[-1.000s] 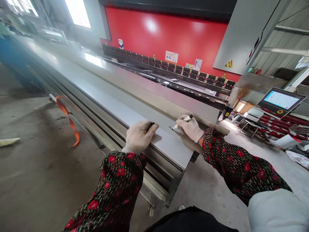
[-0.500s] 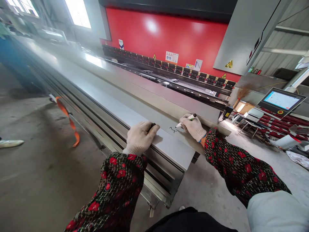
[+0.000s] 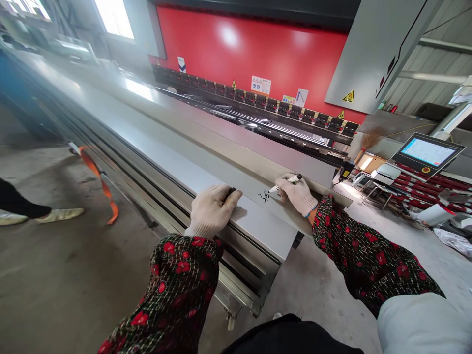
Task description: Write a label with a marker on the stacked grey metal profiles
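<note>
In the head view, my right hand (image 3: 296, 194), in a white knit glove, grips a white marker (image 3: 275, 189) with a black end. Its tip is at the grey sheet-metal panel (image 3: 206, 160), beside handwritten black figures (image 3: 264, 196) that look like "3.6". My left hand (image 3: 212, 209), gloved too, rests on the panel's near flange (image 3: 269, 231). Between its thumb and fingers shows a small black marker cap (image 3: 231, 191), partly hidden. The panel is long and folded, with a raised step along its far side.
Behind the panel stands a red press brake (image 3: 206, 44) with a row of black clamps. A control screen (image 3: 426, 150) hangs at the right. An orange strap (image 3: 99, 179) dangles from the stand at left. Another person's leg (image 3: 22, 199) shows at the left edge.
My right hand has added a "6"-like figure after the earlier stroke, moving slightly right. My left hand stays on the flange. The other person's leg has come further into view at left.
</note>
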`<state>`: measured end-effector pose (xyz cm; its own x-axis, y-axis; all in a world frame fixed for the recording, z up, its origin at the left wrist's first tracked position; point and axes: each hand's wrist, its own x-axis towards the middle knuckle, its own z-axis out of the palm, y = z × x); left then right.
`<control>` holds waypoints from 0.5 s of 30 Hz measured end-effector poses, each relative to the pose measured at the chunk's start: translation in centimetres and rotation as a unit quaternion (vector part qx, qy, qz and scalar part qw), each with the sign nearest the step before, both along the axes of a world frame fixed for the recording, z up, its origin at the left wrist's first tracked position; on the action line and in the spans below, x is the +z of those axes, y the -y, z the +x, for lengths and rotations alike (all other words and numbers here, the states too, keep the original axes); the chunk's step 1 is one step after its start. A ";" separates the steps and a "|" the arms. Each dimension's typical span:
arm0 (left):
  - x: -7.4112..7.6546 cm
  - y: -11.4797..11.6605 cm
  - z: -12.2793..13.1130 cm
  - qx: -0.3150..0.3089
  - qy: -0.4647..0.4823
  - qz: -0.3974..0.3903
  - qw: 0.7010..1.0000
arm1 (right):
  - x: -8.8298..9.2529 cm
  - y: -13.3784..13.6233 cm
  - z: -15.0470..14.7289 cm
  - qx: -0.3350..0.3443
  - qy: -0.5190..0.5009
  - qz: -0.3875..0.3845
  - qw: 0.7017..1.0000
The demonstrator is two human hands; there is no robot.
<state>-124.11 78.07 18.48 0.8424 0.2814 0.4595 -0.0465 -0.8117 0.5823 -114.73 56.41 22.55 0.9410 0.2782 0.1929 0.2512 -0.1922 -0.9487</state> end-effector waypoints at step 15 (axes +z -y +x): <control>0.1 0.1 -0.1 -0.003 -0.003 0.000 1.000 | -0.7 0.6 0.8 0.015 0.006 -0.030 0.999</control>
